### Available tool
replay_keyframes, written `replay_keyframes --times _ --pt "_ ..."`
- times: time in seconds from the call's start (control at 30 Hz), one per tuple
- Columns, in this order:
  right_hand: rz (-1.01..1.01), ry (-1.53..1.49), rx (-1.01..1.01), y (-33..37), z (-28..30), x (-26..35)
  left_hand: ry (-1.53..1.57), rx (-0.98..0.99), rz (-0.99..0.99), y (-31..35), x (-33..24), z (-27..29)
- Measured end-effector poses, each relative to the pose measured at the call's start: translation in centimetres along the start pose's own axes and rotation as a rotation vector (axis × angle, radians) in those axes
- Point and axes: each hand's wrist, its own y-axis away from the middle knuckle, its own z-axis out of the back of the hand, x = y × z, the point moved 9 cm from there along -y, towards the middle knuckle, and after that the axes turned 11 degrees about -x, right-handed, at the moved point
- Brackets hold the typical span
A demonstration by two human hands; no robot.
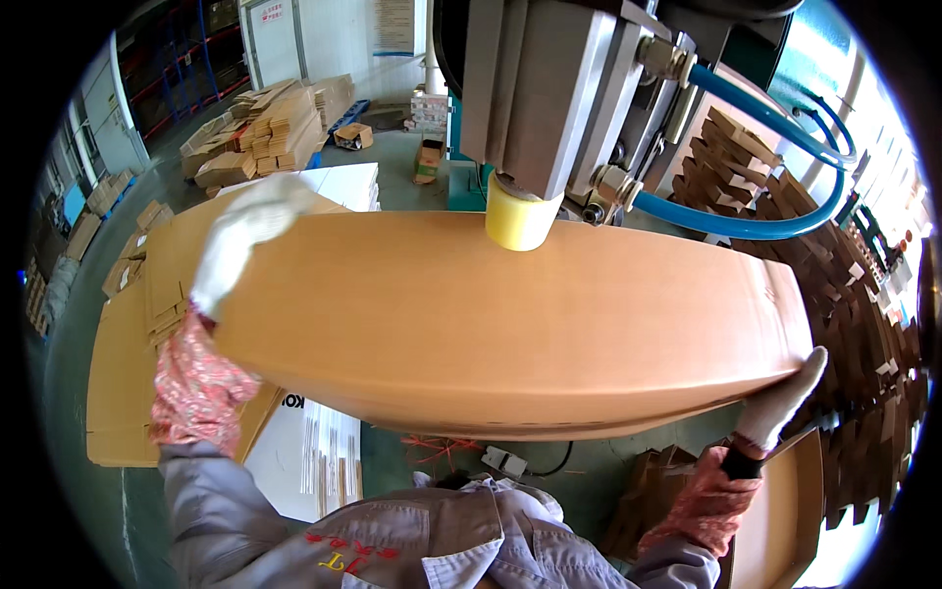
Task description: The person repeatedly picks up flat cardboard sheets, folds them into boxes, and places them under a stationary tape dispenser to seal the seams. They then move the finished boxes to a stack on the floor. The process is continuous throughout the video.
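A long brown cardboard box (432,314) lies across the middle of the view, its broad face up, below a machine head with a yellow cylindrical tip (520,218). The tip overlaps the box's far edge; whether they touch I cannot tell. My right hand (785,401), in a pale glove, is closed on the box's near right corner. At the box's left end is my left hand (247,236), also gloved; its fingers are smeared by motion, so their grip cannot be made out. Patterned red sleeve covers show on both forearms.
Blue air hoses (746,228) loop out from the machine's right side. Stacked folded cartons (834,324) rise at the right. Flat cardboard sheets (118,373) and a white stack (329,452) lie at the left. A small grey pedal-like box (503,460) with a cable is on the floor.
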Motion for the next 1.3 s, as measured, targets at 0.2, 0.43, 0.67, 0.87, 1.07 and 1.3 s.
replay_keyframes --times 0.2,0.43,0.67,0.87,1.07,1.3 --pt "0.002 -0.01 -0.126 -11.3 5.8 0.4 0.153 0.159 -0.372 -2.3 0.8 -12.3" --pt "-0.033 -0.072 -0.055 -16.6 5.4 -1.2 -0.341 0.17 -0.27 -6.1 3.5 -13.9" --pt "0.02 0.018 -0.095 -18.3 8.3 -1.1 0.056 0.122 -0.485 -3.6 2.5 -16.4" --pt "0.147 0.077 -0.154 -18.2 7.9 -1.2 -0.066 0.101 -0.355 -4.9 4.5 -15.4" --pt "0.603 0.464 -0.178 -18.0 7.8 3.4 -0.181 0.088 -0.3 -2.1 11.4 -15.6" --pt "0.721 0.365 -0.04 -14.7 1.2 6.3 -0.303 0.156 0.015 5.6 23.6 -17.8"
